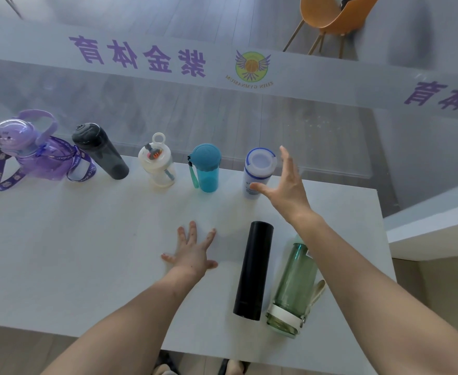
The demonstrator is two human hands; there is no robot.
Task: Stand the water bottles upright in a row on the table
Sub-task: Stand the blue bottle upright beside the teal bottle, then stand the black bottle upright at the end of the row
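— Five bottles stand in a row at the far edge of the bench (87,239), and two lie flat near me: the green bottle (293,288) and the black flask (253,269) touching beside it.

— What can go wrong?

— I judge the flask could roll when I lift one. My right hand (287,190) has fingers spread wide, holding nothing, just beside the white bottle (257,171); a brush could tip it. My left hand (192,253) is flat, fingers spread.
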